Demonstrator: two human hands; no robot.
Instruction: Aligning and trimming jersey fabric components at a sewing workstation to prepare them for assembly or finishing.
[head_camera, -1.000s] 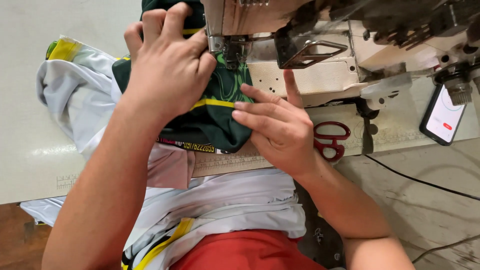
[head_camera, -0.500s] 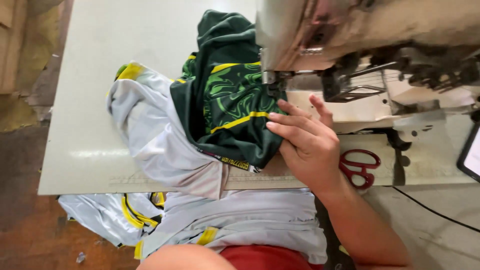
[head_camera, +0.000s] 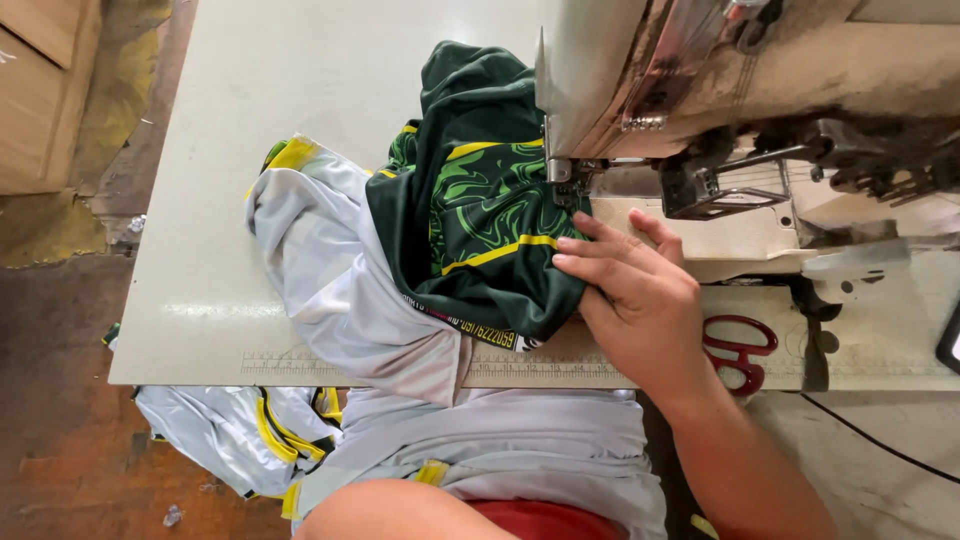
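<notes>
One hand (head_camera: 640, 300) flattens bunched garment (head_camera: 470, 230).

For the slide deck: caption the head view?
Right hand presses green fabric beside sewing machine.

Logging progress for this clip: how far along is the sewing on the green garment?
Looks done: part of the dark green patterned garment with yellow piping is bunched behind the needle. In hand: the right hand presses it flat beside the grey sewing machine's presser foot; the left hand is out of view. Left: pale grey fabric hangs off the table edge, red-handled scissors untouched.
</notes>
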